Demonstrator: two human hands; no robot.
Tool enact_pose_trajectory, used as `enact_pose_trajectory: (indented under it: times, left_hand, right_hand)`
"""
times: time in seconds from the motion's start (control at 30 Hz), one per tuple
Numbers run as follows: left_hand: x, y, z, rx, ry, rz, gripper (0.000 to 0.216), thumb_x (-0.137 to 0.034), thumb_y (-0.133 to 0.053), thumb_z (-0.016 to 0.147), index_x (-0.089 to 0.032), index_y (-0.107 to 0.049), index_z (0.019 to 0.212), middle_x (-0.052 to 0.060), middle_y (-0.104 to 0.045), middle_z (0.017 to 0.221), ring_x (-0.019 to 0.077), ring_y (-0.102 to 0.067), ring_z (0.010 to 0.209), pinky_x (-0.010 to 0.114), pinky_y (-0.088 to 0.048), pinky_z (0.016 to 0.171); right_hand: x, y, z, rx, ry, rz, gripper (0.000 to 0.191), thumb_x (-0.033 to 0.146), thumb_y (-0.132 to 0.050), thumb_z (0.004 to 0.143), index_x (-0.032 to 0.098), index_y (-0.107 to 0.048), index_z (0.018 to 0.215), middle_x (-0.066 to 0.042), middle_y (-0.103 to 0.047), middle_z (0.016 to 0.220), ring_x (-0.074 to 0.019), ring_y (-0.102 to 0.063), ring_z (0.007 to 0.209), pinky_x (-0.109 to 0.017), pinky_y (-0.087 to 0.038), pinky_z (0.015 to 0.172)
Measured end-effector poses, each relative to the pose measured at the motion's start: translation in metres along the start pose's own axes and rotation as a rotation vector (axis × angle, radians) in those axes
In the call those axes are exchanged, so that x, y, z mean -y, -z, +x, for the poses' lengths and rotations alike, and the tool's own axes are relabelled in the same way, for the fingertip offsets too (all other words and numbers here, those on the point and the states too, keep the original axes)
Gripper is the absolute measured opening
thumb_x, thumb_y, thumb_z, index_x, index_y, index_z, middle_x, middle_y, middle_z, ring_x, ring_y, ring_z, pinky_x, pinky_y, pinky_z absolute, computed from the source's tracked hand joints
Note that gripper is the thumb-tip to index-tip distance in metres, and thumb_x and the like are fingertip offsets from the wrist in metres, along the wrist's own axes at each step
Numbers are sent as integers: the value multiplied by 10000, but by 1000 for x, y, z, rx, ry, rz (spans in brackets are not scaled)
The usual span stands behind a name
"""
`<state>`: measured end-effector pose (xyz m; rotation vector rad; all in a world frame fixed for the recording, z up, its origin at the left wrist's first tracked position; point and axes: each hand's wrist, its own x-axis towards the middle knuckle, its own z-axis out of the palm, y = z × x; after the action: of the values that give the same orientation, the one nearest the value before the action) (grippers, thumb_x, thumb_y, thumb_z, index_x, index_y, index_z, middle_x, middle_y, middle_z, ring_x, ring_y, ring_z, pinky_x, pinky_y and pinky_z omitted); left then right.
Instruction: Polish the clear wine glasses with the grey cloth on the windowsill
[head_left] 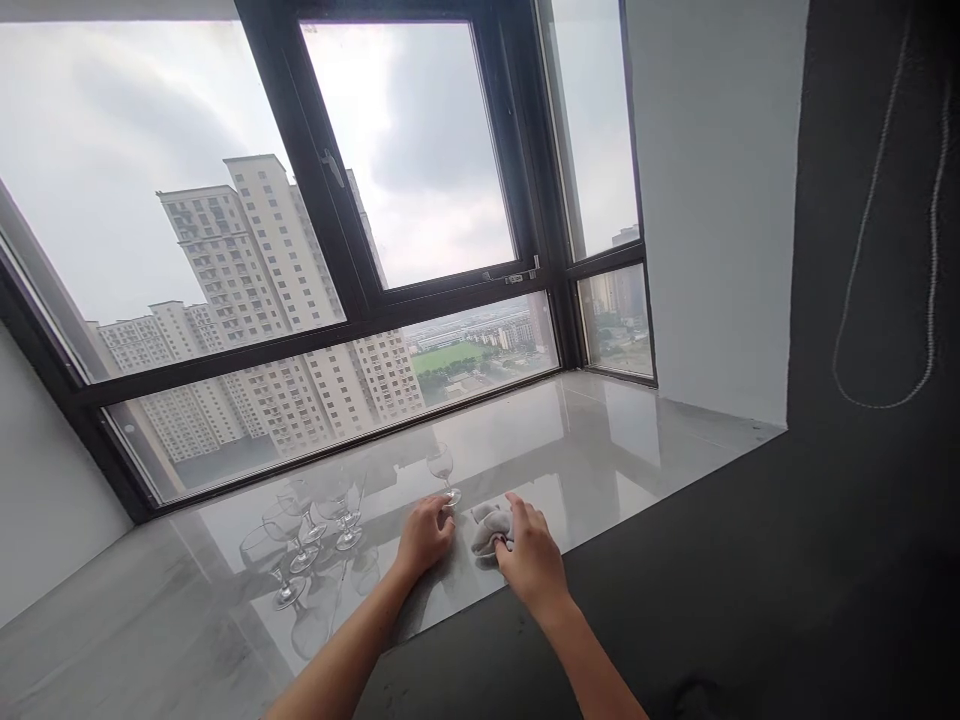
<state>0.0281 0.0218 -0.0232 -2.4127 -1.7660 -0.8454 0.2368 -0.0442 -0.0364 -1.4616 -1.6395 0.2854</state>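
A clear stemmed wine glass (pixel 441 463) stands upright on the glossy window sill. My left hand (pixel 426 535) is at its foot, the curled fingers closed on the foot's near edge; exactly how they grip is partly hidden. Just to the right, my right hand (pixel 531 550) has thumb and fingers around a bunched light grey cloth (pixel 491 528), which rests on the sill. Left of both hands, several more clear stemmed glasses (pixel 289 592) stand upright in a group, their bowls faint against the bright surface.
The pale, reflective sill (pixel 600 480) ends at a front edge below my hands. Behind it rises a dark-framed window (pixel 360 310) with a handle and a latch. A beaded cord loop (pixel 885 405) hangs at the right, beside the white side wall (pixel 720 220).
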Motion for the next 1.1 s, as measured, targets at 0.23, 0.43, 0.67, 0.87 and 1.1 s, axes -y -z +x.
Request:
enact_pose_trajectory:
  times: [0.23,0.43,0.67,0.87,1.1]
  left_hand:
    - [-1,-3,3,89,16,61,370,-174,-567,790,-234,-708,1126,48,-660,1312,231,-520,1254,363,-342,1089]
    - [-9,2,-2,0,72,53,313,-180,-538,842,-188,-680,1121,89,-672,1232,239,-558,1185,366,-361,1055]
    - [-2,45,-65,-89,117,29,220,-172,-463,870,-215,-652,974,72,-669,1026,220,-624,960,326,-445,862]
    - [81,105,-138,-450,499,88,162,-377,-477,847,-233,-531,897,49,-594,880,248,-593,894,365,-461,848]
    - [136,133,-130,-645,1045,173,650,-515,-611,707,-176,-417,1226,146,-598,1152,361,-560,1164,446,-483,911]
  right_hand:
    - [2,1,-1,5,-2,-9,507,161,-536,819,171,-500,1325,-111,-603,1244,-274,-516,1169,-340,-435,940]
    - [2,2,-3,32,13,-26,489,159,-529,838,170,-494,1326,-113,-603,1247,-277,-514,1185,-354,-437,945]
    - [-12,-3,-1,76,0,28,512,205,-508,860,201,-463,1370,-114,-606,1257,-279,-524,1216,-351,-472,890]
    - [-16,-10,2,88,-13,18,525,148,-486,848,190,-458,1371,-117,-623,1234,-273,-556,1193,-337,-479,854]
    - [-26,-16,1,60,3,13,527,134,-467,846,230,-475,1364,-100,-632,1258,-244,-600,1143,-307,-494,807]
